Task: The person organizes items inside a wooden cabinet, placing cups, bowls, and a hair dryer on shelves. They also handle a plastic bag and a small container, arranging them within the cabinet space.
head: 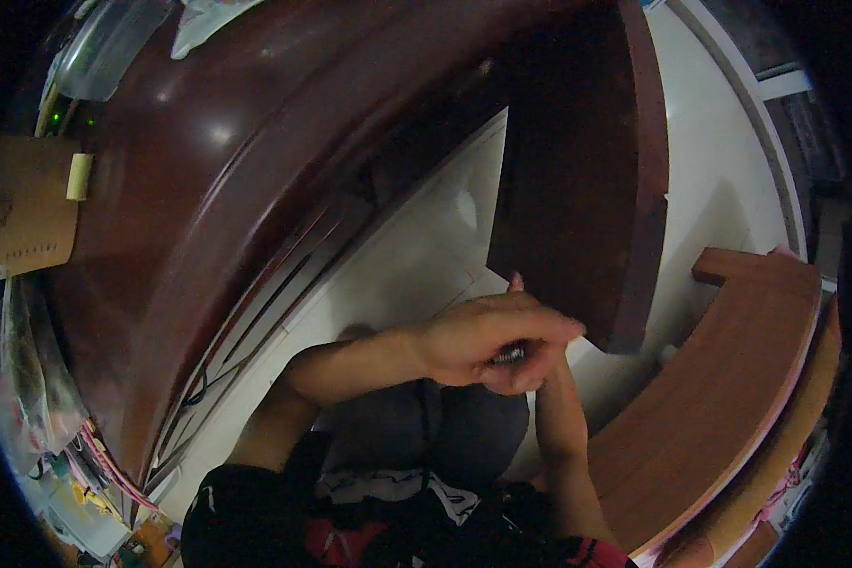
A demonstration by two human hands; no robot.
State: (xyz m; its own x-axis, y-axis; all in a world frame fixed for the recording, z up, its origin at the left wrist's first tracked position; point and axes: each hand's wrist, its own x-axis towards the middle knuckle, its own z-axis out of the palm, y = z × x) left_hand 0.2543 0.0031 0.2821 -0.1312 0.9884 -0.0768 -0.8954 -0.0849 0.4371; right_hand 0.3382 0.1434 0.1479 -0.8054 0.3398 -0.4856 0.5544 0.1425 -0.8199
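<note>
In front of my body both hands meet, blurred. My left hand (461,337) reaches in from the left with curled fingers. It lies against my right hand (542,363), which comes up from below and is partly covered by it. A small ridged, shiny thing (509,354) shows in the dark hollow between the fingers; its kind cannot be made out. The fingertips of the right hand are hard to tell from those of the left.
A glossy dark wooden table (206,142) fills the left, with a cardboard piece (32,202) and plastic bags (39,383) at its edge. A dark wooden bench (575,177) stands ahead of the hands. A curved-looking brown wooden bench (738,362) lies at right, above pale floor tiles (405,263).
</note>
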